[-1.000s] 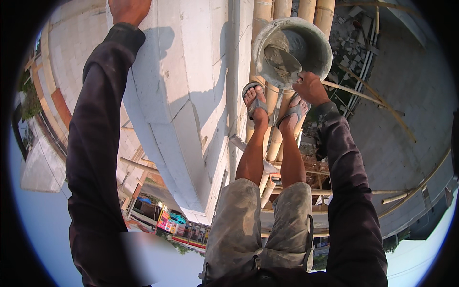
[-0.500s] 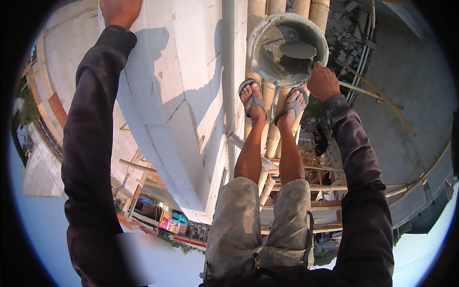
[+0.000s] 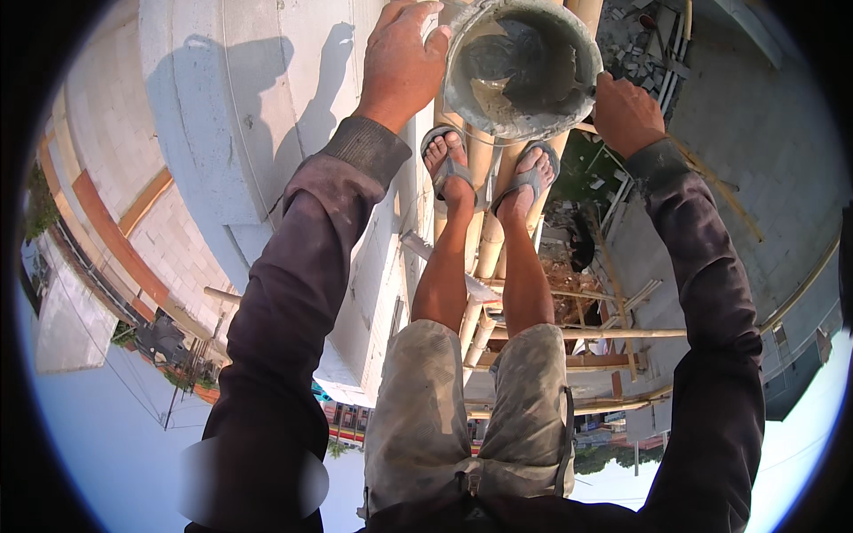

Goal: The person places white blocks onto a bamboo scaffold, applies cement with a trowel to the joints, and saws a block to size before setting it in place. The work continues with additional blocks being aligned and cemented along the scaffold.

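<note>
A round grey bucket (image 3: 458,102) crusted with mortar stands at the top of the view, just beyond my feet. Wet grey mortar (image 3: 506,58) lies inside it, and a thin wire handle hangs along its near side. At the bucket's right rim, my right hand (image 3: 629,114) is closed on the edge; its fingertips are partly hidden. My left hand (image 3: 402,67) is beside the left rim, thumb apart from the fingers, with nothing seen in it. Whether it touches the bucket I cannot tell.
Bamboo poles (image 3: 487,231) run under my sandalled feet (image 3: 451,164). A pale block wall (image 3: 258,98) rises close on the left. Below to the right are rubble (image 3: 644,53) and more bamboo. A flat-bladed tool (image 3: 475,289) shows beside my left leg.
My left hand has come from the wall at far left to the bucket's left side. The bucket and right hand sit slightly differently in view, and a pale oval shape inside the bucket no longer shows.
</note>
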